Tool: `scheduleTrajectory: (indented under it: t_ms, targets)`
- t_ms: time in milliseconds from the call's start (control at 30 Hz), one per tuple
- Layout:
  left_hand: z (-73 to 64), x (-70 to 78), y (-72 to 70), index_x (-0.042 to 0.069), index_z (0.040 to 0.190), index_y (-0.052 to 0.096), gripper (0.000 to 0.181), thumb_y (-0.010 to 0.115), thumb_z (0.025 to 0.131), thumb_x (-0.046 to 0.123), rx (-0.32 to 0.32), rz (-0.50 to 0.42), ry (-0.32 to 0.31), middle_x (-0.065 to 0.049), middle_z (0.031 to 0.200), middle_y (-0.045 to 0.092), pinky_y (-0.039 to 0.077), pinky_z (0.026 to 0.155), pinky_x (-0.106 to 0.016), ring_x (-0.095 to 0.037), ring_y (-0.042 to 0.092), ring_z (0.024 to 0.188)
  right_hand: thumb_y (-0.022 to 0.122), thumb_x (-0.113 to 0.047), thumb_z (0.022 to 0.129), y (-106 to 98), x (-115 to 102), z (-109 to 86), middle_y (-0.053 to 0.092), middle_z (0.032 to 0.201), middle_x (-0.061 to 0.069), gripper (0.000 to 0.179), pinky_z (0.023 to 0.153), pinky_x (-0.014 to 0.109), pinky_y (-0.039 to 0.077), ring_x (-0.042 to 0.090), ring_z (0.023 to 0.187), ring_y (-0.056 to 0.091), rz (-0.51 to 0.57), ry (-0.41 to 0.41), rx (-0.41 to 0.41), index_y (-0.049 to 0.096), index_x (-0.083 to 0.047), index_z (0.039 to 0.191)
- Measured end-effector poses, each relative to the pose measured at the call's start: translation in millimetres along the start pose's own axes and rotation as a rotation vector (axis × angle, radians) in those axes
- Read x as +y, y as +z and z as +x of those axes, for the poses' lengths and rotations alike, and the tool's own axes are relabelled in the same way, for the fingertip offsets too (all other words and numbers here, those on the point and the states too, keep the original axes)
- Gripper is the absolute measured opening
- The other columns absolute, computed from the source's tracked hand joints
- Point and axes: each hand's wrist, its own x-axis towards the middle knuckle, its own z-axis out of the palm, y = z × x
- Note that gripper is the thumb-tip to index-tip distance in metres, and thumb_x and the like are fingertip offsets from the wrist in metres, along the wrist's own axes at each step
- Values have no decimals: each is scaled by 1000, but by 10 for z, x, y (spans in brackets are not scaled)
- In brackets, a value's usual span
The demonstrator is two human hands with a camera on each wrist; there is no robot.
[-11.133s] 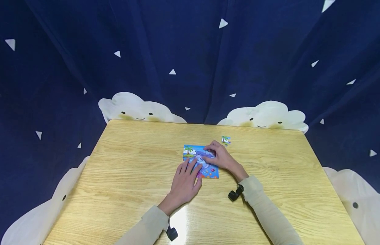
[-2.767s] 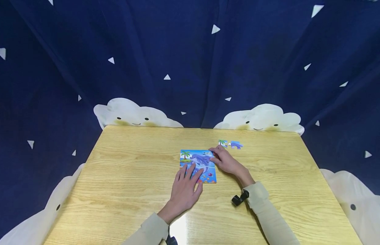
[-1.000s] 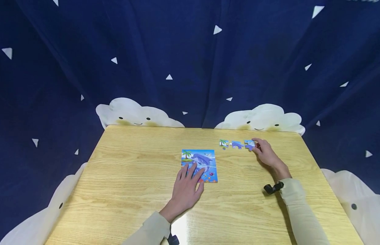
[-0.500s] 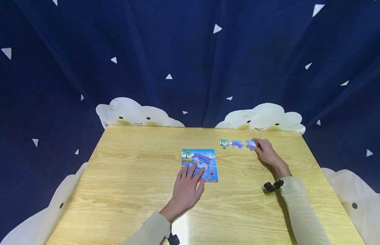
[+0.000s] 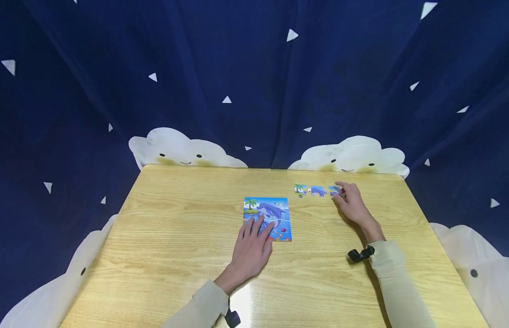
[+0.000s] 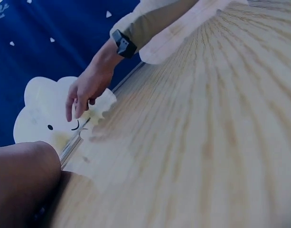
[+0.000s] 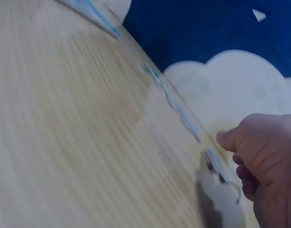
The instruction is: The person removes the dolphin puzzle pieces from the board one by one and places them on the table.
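Observation:
My left hand (image 5: 250, 250) rests with spread fingers over the lower left part of a square dolphin picture puzzle (image 5: 272, 207). To its upper right, three loose puzzle pieces lie in a row on the table. The left one is a palm-tree puzzle piece (image 5: 300, 188). A purple dolphin puzzle piece (image 5: 317, 191) lies in the middle, and a blue-and-purple puzzle piece (image 5: 333, 190) is at the right end. Just above that last one hovers my right hand (image 5: 354, 205), thumb and fingers loosely bent. In the right wrist view the hand is apart from the right-end puzzle piece (image 7: 214, 165).
A wooden table (image 5: 176, 228) fills the lower view. Behind it hangs a dark blue curtain (image 5: 197, 68) with white triangles and clouds, meeting the table's far edge just beyond the pieces. Both wrists carry small black cameras.
My right hand has carried a puzzle piece from the puzzle's upper right to the row's right end and let it go. It now hovers slightly left. The left hand stays put.

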Motion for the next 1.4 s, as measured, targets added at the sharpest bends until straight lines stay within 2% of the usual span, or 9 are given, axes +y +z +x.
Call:
scheduleTrajectory:
  t_ms: [133,200,267,433,567,800,967,1133,1400]
  targets:
    - [1,5,-1,25,156,51,49,41,108,32,32,-17,8,-14,158,42,31,113,-55,-40,38,142,60,-10,106,125,-243,-33,52,92,15,23,70,33,35,23,81,41,40,-69,57,66,8,119]
    - [2,7,1,26,155,52,48,43,108,32,54,-22,9,-16,153,45,33,110,-55,-39,40,135,60,-12,106,203,-377,-46,55,88,10,17,68,31,37,20,79,45,58,-92,52,68,3,105]
    - [7,6,5,26,154,54,47,45,108,31,82,-19,12,-15,148,48,34,106,-54,-37,42,129,59,-12,107,293,-514,-57,58,87,8,16,69,30,40,19,78,49,75,-111,32,68,-1,100]
    - [28,-6,7,26,151,57,46,47,107,31,116,17,26,-12,142,50,37,101,-52,-34,45,122,60,-3,103,535,-837,-78,64,98,7,11,74,29,46,17,84,54,123,-186,-56,69,-1,109]
    - [32,-7,-14,25,151,57,45,46,107,30,90,33,16,-12,147,51,38,105,-52,-35,46,128,65,-1,99,726,-1098,-71,61,98,3,17,74,28,46,15,85,52,142,-247,-157,69,-1,116]
    - [11,6,-54,22,150,58,43,44,109,28,45,11,-17,-11,155,49,37,114,-54,-37,44,142,65,-6,99,1023,-1496,23,56,95,0,31,79,35,45,15,88,51,56,-348,-279,66,0,129]
    - [-31,33,-47,19,146,60,40,46,109,27,64,-27,-22,-14,154,48,36,116,-54,-37,41,145,61,-7,101,1186,-1596,84,55,95,1,36,80,35,46,16,88,51,16,-376,-324,63,-1,136]
    - [-96,65,-62,18,144,60,38,50,109,24,99,-45,-27,-20,146,48,37,114,-56,-40,42,139,61,-10,102,1258,-1620,102,57,98,2,33,84,38,48,17,91,52,-27,-377,-338,64,-2,134]
    - [-230,34,-88,17,146,60,40,48,108,26,93,-5,-13,-16,148,51,39,112,-54,-36,47,137,62,-17,104,1270,-1688,100,66,124,12,32,102,46,51,26,115,62,-58,-357,-383,65,-3,133]
